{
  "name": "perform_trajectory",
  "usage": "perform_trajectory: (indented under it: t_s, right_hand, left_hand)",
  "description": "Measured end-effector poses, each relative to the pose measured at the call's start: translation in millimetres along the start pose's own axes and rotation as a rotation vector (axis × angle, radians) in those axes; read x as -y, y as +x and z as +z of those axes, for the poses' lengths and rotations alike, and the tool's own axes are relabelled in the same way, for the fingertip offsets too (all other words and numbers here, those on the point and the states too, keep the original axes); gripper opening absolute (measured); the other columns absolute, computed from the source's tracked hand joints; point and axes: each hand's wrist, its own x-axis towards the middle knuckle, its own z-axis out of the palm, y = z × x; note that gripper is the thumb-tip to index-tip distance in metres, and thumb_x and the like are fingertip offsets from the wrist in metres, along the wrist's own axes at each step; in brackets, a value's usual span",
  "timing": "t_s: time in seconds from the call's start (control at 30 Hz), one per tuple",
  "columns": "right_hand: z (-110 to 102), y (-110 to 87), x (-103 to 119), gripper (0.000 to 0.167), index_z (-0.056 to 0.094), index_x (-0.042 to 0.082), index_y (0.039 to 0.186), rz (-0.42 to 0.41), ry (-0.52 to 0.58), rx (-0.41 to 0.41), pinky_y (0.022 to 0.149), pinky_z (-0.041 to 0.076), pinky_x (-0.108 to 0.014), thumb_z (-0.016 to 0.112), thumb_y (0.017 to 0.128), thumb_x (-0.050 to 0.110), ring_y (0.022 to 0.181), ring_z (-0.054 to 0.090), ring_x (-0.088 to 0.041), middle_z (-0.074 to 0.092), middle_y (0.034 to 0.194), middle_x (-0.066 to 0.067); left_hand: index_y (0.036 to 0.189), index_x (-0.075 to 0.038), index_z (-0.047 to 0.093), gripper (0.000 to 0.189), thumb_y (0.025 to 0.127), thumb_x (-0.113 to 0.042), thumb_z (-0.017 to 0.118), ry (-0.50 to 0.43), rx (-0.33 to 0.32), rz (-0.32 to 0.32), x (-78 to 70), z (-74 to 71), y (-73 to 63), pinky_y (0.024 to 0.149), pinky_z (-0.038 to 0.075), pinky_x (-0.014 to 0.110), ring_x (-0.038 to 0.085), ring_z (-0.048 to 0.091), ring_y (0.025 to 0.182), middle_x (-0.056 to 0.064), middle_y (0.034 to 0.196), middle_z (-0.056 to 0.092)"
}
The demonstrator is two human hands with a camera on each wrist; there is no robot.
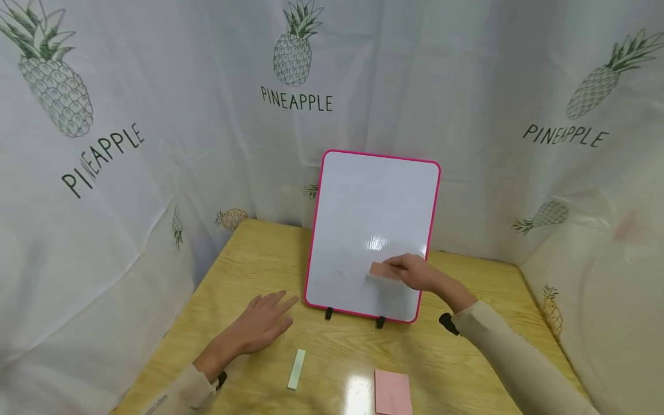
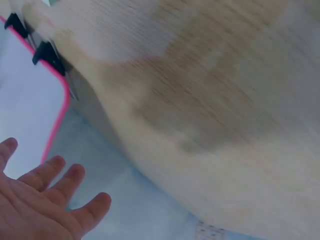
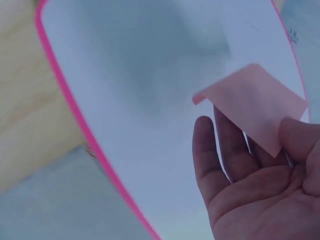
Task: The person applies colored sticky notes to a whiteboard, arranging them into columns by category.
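A pink sticky note (image 3: 255, 102) is pinched between the thumb and fingers of my right hand (image 1: 417, 272), in front of the lower right of a whiteboard (image 1: 373, 202) with a pink frame. In the right wrist view one edge of the note curls. Whether the note touches the board I cannot tell. My left hand (image 1: 264, 323) hovers over the table left of the board's lower corner, its fingers spread and holding nothing. Near it on the table lies a pale green strip (image 1: 296, 369). A pink sticky note pad (image 1: 392, 392) lies at the front.
Two black stand feet (image 1: 329, 313) hold the board's lower edge on the wooden table (image 1: 259, 253). A short thin line (image 1: 341, 275) marks the board's lower left. Behind and at both sides hangs a white pineapple-print curtain (image 1: 207, 115).
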Motion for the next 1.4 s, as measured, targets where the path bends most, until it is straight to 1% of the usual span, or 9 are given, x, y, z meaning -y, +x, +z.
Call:
perform_trajectory:
  t_s: [0.1,0.17,0.4,0.67,0.87,1.03,1.13,1.3,1.4]
  right_hand:
    - [-13.7,18.4,13.5,0.031,0.068,0.001,0.122,-0.014,-0.069,-0.035,0.098,0.05,-0.051,0.048,0.099,0.003,0.116,0.063,-0.034,0.069,0.122,-0.017]
    - [-21.7,29.8,21.6,0.03,0.068,0.0,0.122,-0.026,-0.1,-0.053,0.098,0.05,-0.051,0.049,0.099,0.005,0.114,0.063,-0.034,0.069,0.121,-0.017]
    - [-44.2,65.6,41.9,0.032,0.065,0.004,0.128,-0.013,-0.14,-0.139,0.103,0.047,-0.049,0.048,0.101,0.009,0.12,0.061,-0.033,0.067,0.127,-0.015]
    - [-59.7,99.8,65.7,0.034,0.06,0.006,0.134,-0.059,-0.183,-0.25,0.106,0.045,-0.048,0.05,0.102,0.01,0.127,0.057,-0.033,0.063,0.134,-0.014]
    - [-65.4,119.4,79.6,0.04,0.054,0.01,0.142,-0.043,-0.212,-0.261,0.109,0.043,-0.047,0.05,0.102,0.012,0.132,0.053,-0.032,0.058,0.141,-0.012]
    - [-66.4,130.9,83.7,0.041,0.053,0.011,0.143,-0.035,-0.262,-0.298,0.107,0.044,-0.047,0.05,0.103,0.013,0.129,0.055,-0.033,0.058,0.142,-0.011]
    - [-64.0,135.5,81.4,0.041,0.054,0.011,0.142,-0.079,-0.308,-0.36,0.105,0.047,-0.045,0.052,0.101,0.01,0.125,0.059,-0.032,0.06,0.139,-0.01]
    - [-52.3,140.8,75.3,0.04,0.059,0.009,0.137,-0.235,-0.443,-0.481,0.101,0.05,-0.045,0.057,0.097,0.004,0.119,0.064,-0.03,0.065,0.132,-0.009]
    - [-43.9,142.5,71.9,0.04,0.059,0.009,0.137,-0.285,-0.515,-0.504,0.101,0.049,-0.047,0.057,0.097,0.003,0.118,0.064,-0.03,0.065,0.133,-0.009]
  left_hand:
    - [0.151,-0.023,0.042,0.047,0.107,-0.038,0.038,-0.033,-0.065,-0.047,6.6,-1.9,-7.3,0.11,0.021,0.07,0.038,0.038,0.142,0.019,0.153,0.042]
    - [0.151,-0.023,0.043,0.047,0.107,-0.038,0.035,-0.046,-0.089,-0.067,7.9,-0.9,-12.7,0.11,0.023,0.07,0.037,0.04,0.141,0.019,0.152,0.043]
    - [0.151,-0.018,0.042,0.049,0.108,-0.038,0.03,-0.097,-0.096,-0.121,9.8,4.8,-27.8,0.11,0.023,0.071,0.038,0.037,0.143,0.019,0.153,0.042]
    - [0.15,-0.019,0.044,0.048,0.108,-0.039,0.032,-0.064,-0.156,-0.135,14.5,4.1,-22.3,0.109,0.025,0.069,0.037,0.039,0.142,0.018,0.152,0.044]
    - [0.152,-0.021,0.041,0.048,0.108,-0.039,0.032,-0.113,-0.103,-0.124,14.2,6.2,-21.3,0.112,0.022,0.068,0.036,0.036,0.144,0.016,0.154,0.041]
    - [0.151,-0.021,0.042,0.047,0.108,-0.037,0.033,-0.11,-0.106,-0.114,14.3,9.3,-22.2,0.111,0.023,0.067,0.036,0.036,0.143,0.016,0.153,0.042]
    - [0.151,-0.02,0.042,0.048,0.108,-0.038,0.032,-0.113,-0.103,-0.113,14.0,8.9,-22.8,0.112,0.023,0.067,0.036,0.036,0.143,0.016,0.153,0.042]
    - [0.151,-0.019,0.041,0.05,0.108,-0.041,0.031,-0.118,-0.085,-0.114,15.7,8.0,-23.4,0.111,0.023,0.068,0.037,0.036,0.143,0.018,0.154,0.041]
    - [0.151,-0.019,0.041,0.05,0.108,-0.042,0.03,-0.102,-0.085,-0.117,17.8,7.7,-22.8,0.111,0.023,0.068,0.036,0.037,0.143,0.018,0.153,0.041]
